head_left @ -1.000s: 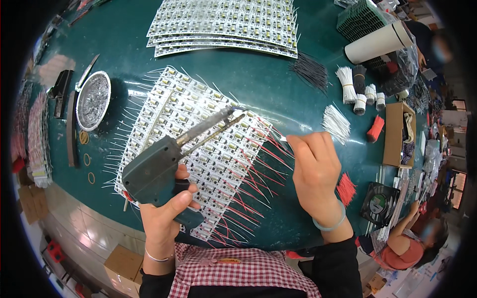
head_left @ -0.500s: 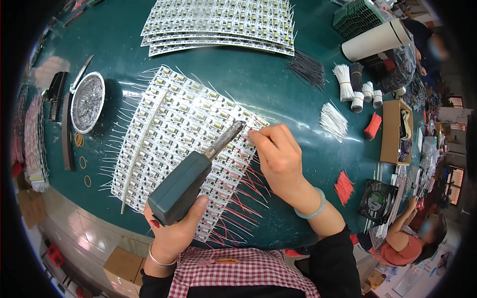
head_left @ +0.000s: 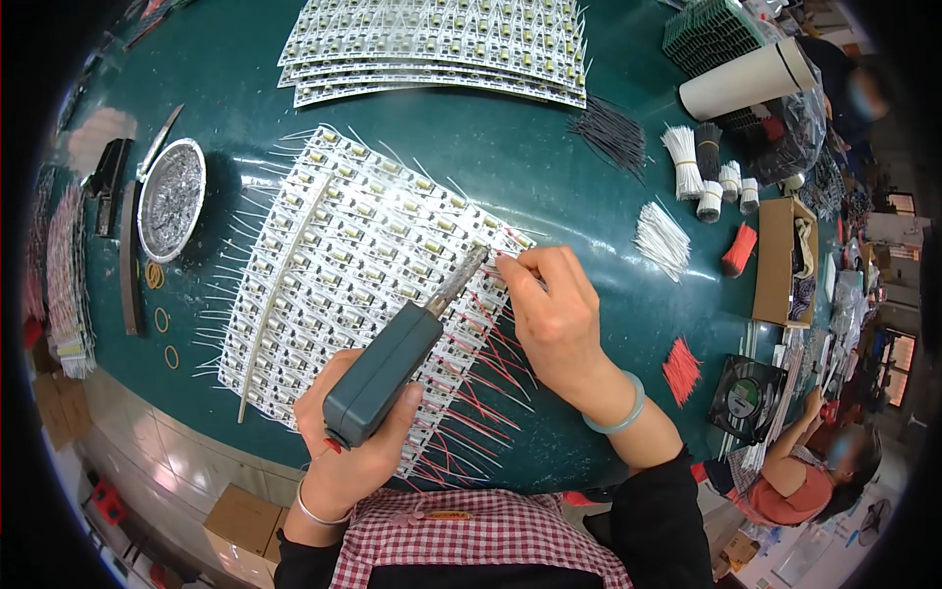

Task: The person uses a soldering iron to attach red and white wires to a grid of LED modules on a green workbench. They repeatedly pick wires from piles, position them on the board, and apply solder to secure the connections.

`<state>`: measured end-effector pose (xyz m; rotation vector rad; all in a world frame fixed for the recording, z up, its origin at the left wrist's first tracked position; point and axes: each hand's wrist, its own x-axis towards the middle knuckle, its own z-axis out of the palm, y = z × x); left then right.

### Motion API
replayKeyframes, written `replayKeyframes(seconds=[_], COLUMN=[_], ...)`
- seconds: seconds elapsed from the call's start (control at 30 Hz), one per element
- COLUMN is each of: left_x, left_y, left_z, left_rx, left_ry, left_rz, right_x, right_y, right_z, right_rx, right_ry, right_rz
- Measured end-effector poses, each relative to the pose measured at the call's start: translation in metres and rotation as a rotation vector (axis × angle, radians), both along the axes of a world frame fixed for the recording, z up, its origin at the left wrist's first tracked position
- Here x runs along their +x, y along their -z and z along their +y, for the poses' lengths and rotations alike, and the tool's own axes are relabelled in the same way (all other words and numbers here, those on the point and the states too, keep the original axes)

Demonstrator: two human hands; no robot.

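My left hand [head_left: 355, 473] is wrapped round a dark green soldering gun [head_left: 383, 368]. Its metal tip reaches the upper right edge of a white circuit board panel [head_left: 343, 250], close to my right fingertips. My right hand [head_left: 557, 312] is closed in a pinch at that edge on what looks like a thin red wire, mostly hidden by the fingers. Red wires [head_left: 479, 398] fan out from the panel's lower right side, and pale wires stick out along its left and upper sides. A thin pale strip [head_left: 282, 280] lies across the panel.
Stacked panels [head_left: 432, 54] lie at the back. Left are a foil-like bowl [head_left: 172, 201] and rubber bands [head_left: 162, 319]. Right are black wires [head_left: 608, 135], white wires [head_left: 662, 240], red wires [head_left: 681, 371], a cardboard box [head_left: 775, 260] and a fan [head_left: 746, 396]. Another person [head_left: 800, 486] sits at the right.
The soldering gun and my left hand have shifted right and slightly down, with the gun tilted more steeply. My right hand stays nearly in place, pinching at the panel's edge.
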<state>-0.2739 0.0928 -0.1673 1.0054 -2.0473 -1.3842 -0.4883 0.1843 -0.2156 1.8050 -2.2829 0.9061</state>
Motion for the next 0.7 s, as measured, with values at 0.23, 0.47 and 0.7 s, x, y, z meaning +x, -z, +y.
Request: replayKeyframes(seconds=[0.23, 0.47, 0.7], left_x=[-0.001, -0.0011, 0.0051], left_y=[0.0008, 0.0037, -0.0019], left_z=[0.0017, 0.0028, 0.0032], left_rx=[0.025, -0.069, -0.012], left_ry=[-0.017, -0.006, -0.054], left_rz=[-0.023, -0.007, -0.011], right_x=[0.0002, 0.0003, 0.0006], right_y=[0.0012, -0.0009, 0.0013], right_z=[-0.0005, -0.0001, -0.0002], right_rx=[0.009, 0.023, 0.023], right_ry=[-0.007, -0.009, -0.01], right_rz=[0.004, 0.01, 0.014])
